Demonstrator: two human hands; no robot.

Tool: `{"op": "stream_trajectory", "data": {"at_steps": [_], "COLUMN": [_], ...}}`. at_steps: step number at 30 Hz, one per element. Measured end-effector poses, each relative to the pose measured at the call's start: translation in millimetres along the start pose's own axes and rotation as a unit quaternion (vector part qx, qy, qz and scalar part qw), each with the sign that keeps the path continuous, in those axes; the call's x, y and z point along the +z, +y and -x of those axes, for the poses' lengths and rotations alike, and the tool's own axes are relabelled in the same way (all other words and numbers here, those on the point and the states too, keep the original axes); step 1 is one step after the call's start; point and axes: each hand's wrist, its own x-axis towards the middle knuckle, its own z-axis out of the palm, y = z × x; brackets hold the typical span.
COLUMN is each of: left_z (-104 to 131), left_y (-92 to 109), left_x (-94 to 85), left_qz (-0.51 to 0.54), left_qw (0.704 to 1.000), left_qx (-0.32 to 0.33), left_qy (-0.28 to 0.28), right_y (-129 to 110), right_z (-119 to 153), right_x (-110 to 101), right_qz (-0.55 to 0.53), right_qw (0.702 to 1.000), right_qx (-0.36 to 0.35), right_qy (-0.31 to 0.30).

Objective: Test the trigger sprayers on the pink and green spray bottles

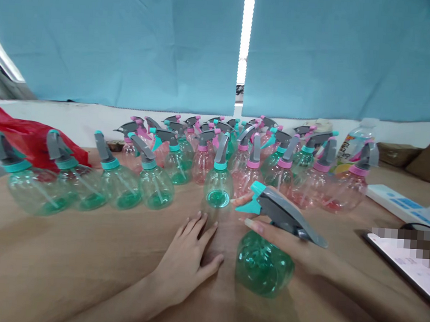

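Note:
My left hand lies on the brown tabletop, fingers stretched out and a little apart, holding nothing. A green spray bottle with a grey and turquoise trigger head is in my right hand. The fingers of that hand close round the bottle's neck, just under the trigger. This bottle leans, with its head toward the right and its rounded base toward me. Straight ahead of my left fingertips stands another green spray bottle, upright and apart from both hands.
Several green spray bottles stand in a row at left. Pink spray bottles and more green ones crowd the back. A red plastic bag lies far left. At right are a phone, a white power strip and a large labelled bottle.

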Motion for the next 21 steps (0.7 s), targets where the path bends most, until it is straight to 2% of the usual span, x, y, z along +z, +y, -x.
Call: {"op": "stream_trajectory", "data": {"at_steps": [6,9,13,16,21], "left_z": [0.1,-0.6,-1.9,-2.7,-1.9], "left_y": [0.3,0.7,1.6,2.8,4.2], "left_x": [0.8,0.6,-0.3,-1.7,-2.4], "left_qz": [-0.010,-0.012,-0.023,-0.027,-0.029], "left_qw": [1.000,1.000,1.000,1.000,0.999], "left_qx": [0.002,0.004,0.000,-0.005,-0.006], "left_qy": [0.009,0.006,-0.004,-0.015,-0.018], "right_y": [0.2,4.0,8.2,7.4,5.7], "right_z": [0.2,0.2,0.1,-0.1,0.2], "right_x": [-0.7,-0.8,-1.0,-1.0,0.7], "right_qz": [0.003,0.013,-0.008,-0.006,-0.022], "right_qw": [1.000,1.000,1.000,1.000,0.999], "right_qx": [0.000,0.005,-0.023,-0.024,-0.021], "right_qy": [0.001,0.007,0.006,-0.005,0.012]}}
